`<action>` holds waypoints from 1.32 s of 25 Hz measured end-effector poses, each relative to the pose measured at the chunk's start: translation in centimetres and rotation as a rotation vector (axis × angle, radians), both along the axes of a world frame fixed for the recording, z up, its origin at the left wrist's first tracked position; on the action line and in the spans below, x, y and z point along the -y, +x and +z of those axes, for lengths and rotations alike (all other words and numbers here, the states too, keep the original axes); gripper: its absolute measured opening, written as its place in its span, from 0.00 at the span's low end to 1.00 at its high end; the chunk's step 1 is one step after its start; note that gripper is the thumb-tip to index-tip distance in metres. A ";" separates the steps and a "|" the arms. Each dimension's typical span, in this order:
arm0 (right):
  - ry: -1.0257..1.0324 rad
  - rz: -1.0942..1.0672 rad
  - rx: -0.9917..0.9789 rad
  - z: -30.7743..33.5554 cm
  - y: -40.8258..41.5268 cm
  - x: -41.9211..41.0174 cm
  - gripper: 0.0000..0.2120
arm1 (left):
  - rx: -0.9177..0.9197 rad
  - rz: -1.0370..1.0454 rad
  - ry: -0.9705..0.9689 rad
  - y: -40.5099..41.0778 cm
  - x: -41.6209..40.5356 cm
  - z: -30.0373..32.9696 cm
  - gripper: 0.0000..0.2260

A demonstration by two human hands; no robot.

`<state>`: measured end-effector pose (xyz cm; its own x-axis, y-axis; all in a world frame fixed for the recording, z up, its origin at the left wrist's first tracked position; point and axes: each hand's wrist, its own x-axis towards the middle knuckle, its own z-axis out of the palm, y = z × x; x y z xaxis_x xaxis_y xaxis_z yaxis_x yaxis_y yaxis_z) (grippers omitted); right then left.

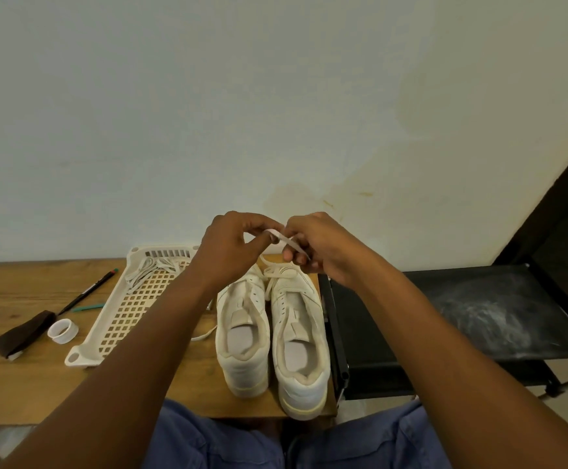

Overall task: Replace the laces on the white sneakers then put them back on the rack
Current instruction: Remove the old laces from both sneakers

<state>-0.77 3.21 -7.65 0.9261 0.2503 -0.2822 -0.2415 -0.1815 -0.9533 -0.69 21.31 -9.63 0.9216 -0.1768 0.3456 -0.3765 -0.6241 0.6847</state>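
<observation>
Wooden table (22, 394) holds both sneakers (304, 336) at its right edge, heels toward the person, just beside the black rack (499, 316) for a short return. Left hand (231, 252) and right hand (319, 247) each pinch the lace (284, 239) above the toes, probably for threading; spare laces (147, 269) wait in the white tray (113, 316).

Left hand (233, 247) and right hand (323, 247) pinching white lace (284, 239), above two white sneakers (270, 336), wooden table (22, 384)

Your white leather sneakers (272, 336) sit on the wooden counter (22, 384), right of the cream perforated plastic tray (123, 313), left of the black metal rack (478, 319).
</observation>
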 end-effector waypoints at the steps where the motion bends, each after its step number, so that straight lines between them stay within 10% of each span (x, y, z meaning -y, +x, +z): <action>1: -0.036 0.053 -0.029 0.0 -0.2 0.4 0.15 | 0.013 0.009 0.002 -0.1 0.3 0.0 0.09; 6: 0.198 0.240 -0.047 -0.1 0.2 2.0 0.20 | -0.009 -0.040 -0.080 0.5 1.7 0.2 0.11; 14: 0.897 -0.031 0.064 0.6 2.4 3.0 0.17 | -0.216 -0.180 0.098 0.6 3.0 -0.7 0.12; 19: 0.287 -0.320 0.343 -1.6 3.2 2.9 0.16 | -0.297 -0.334 -0.007 -0.6 4.1 0.8 0.17; 24: -0.223 -0.006 0.523 -2.6 1.8 1.5 0.19 | -0.260 -0.038 -0.458 -0.2 3.4 1.8 0.23; 33: 0.790 0.184 0.052 0.2 1.4 1.3 0.18 | -0.157 0.081 -0.187 1.0 2.9 -0.8 0.24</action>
<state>0.61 1.88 -7.46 0.8578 0.5070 0.0838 -0.2251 0.5174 -0.8256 0.32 18.43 -10.42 0.9750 -0.0469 0.2172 -0.2107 -0.5051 0.8369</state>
